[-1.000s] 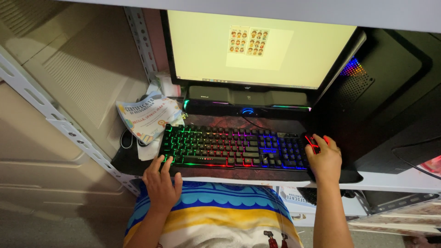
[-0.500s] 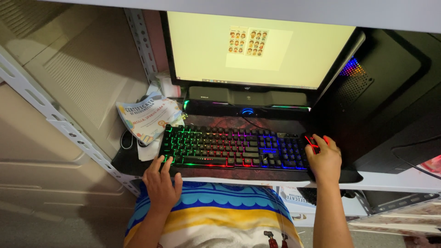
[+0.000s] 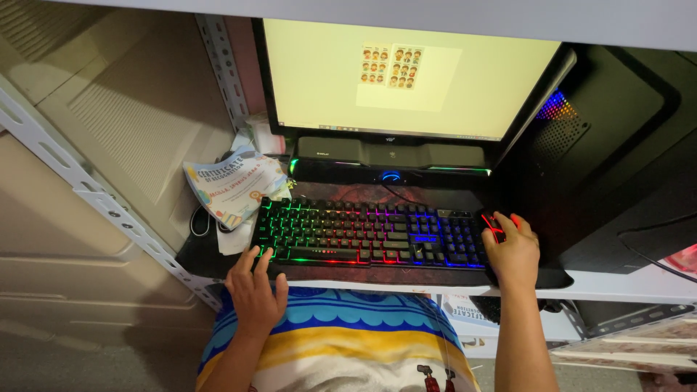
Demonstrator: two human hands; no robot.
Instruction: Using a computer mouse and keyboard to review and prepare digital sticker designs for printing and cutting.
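Observation:
A black keyboard (image 3: 367, 234) with rainbow backlit keys lies on a dark desk mat. My left hand (image 3: 255, 290) rests at its near left corner, fingers spread, fingertips touching the bottom-left keys. My right hand (image 3: 512, 250) is curled over a black mouse (image 3: 496, 224) with red lights, just right of the keyboard. Above them a monitor (image 3: 406, 76) shows a pale yellow screen with two small sheets of cartoon faces near the top.
A black soundbar (image 3: 390, 154) sits under the monitor. Crumpled printed paper (image 3: 234, 185) lies left of the keyboard by a perforated metal rack post (image 3: 109, 210). A black computer tower (image 3: 617, 152) with coloured lights stands at the right. The white shelf edge (image 3: 632, 288) runs below.

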